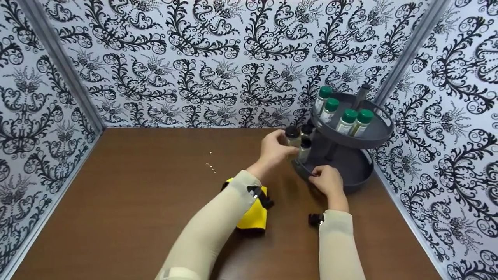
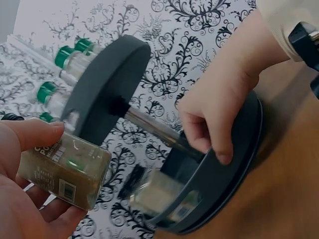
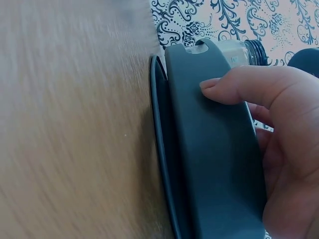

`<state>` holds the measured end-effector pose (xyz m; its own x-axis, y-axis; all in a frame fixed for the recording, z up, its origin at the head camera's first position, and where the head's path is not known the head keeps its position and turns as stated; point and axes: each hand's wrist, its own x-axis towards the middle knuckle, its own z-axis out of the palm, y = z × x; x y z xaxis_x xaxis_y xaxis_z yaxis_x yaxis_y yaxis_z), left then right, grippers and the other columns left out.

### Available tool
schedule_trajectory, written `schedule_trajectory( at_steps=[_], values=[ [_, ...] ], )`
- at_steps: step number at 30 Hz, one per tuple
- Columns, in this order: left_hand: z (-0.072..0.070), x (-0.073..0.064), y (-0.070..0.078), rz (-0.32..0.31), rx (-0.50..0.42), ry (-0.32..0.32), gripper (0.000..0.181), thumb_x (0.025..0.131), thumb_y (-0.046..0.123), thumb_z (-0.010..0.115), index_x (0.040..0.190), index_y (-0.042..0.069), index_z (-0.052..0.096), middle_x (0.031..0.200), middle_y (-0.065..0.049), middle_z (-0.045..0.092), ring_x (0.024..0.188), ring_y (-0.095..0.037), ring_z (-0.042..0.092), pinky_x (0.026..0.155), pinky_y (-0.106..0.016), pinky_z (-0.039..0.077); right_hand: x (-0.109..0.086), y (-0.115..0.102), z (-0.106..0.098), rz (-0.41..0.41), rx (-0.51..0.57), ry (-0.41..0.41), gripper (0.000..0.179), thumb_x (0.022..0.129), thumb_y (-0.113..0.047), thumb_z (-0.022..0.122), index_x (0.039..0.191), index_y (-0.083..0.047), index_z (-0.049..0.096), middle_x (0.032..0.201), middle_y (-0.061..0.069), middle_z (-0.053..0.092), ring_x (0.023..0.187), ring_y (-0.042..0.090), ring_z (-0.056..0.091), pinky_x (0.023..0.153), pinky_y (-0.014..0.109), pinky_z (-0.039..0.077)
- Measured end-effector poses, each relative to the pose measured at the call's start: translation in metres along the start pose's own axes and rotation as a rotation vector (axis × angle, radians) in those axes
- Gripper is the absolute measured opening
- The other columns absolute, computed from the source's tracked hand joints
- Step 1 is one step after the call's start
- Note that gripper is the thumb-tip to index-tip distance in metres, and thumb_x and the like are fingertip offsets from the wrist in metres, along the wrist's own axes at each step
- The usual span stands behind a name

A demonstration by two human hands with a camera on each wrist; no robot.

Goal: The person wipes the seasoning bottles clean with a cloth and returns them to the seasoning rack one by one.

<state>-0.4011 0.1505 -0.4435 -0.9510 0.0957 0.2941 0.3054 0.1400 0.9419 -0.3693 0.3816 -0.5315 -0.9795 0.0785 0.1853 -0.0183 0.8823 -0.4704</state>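
Observation:
My left hand (image 1: 272, 151) holds a spice jar (image 2: 70, 172) with a black cap and a label with a barcode, fingers on one side and thumb on the other. It is beside the lower tier of a dark grey two-tier round rack (image 1: 352, 142). On that tier's near rim (image 3: 214, 144), my right hand (image 1: 328, 181) grips the wall, thumb outside and fingers inside. Black-capped jars (image 1: 304, 151) stand at the left of the lower tier, partly behind the held jar. Several green-capped jars (image 1: 345, 123) stand on the upper tier.
A yellow cloth-like piece with black edging (image 1: 253, 214) lies on the brown table (image 1: 136, 194) under my left forearm. Small white specks (image 1: 211, 168) show left of it. Patterned walls (image 1: 218, 70) enclose the back and sides, close behind the rack.

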Motion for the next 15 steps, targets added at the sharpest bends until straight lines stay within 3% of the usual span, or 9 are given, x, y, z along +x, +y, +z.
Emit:
schedule_trajectory(
  at_steps=[7, 12, 15],
  values=[
    [0.043, 0.010, -0.012, -0.035, 0.018, -0.007, 0.031, 0.068, 0.010, 0.095, 0.088, 0.017, 0.072, 0.074, 0.009, 0.063, 0.069, -0.007, 0.057, 0.062, -0.022, 0.050, 0.000, 0.000, 0.000, 0.006, 0.010, 0.026, 0.009, 0.083, -0.019, 0.081, 0.078, -0.017, 0.074, 0.074, -0.001, 0.068, 0.075, 0.025, 0.062, 0.076, 0.046, 0.052],
    [0.063, 0.011, -0.024, -0.064, 0.000, 0.030, 0.032, 0.066, 0.007, 0.092, 0.090, 0.015, 0.073, 0.076, 0.007, 0.065, 0.071, -0.009, 0.058, 0.063, -0.024, 0.051, 0.000, -0.001, 0.001, -0.011, 0.026, 0.017, 0.024, 0.083, -0.017, 0.080, 0.066, -0.018, 0.063, 0.061, -0.006, 0.053, 0.065, 0.021, 0.052, 0.067, 0.037, 0.041],
    [0.073, 0.010, -0.034, -0.093, 0.007, 0.045, 0.034, 0.065, 0.006, 0.093, 0.092, 0.015, 0.074, 0.078, 0.007, 0.067, 0.074, -0.010, 0.059, 0.066, -0.024, 0.052, -0.002, 0.001, 0.001, 0.011, 0.030, -0.004, 0.024, 0.085, -0.018, 0.080, 0.067, -0.018, 0.064, 0.062, -0.006, 0.055, 0.064, 0.020, 0.052, 0.067, 0.037, 0.042]
  ],
)
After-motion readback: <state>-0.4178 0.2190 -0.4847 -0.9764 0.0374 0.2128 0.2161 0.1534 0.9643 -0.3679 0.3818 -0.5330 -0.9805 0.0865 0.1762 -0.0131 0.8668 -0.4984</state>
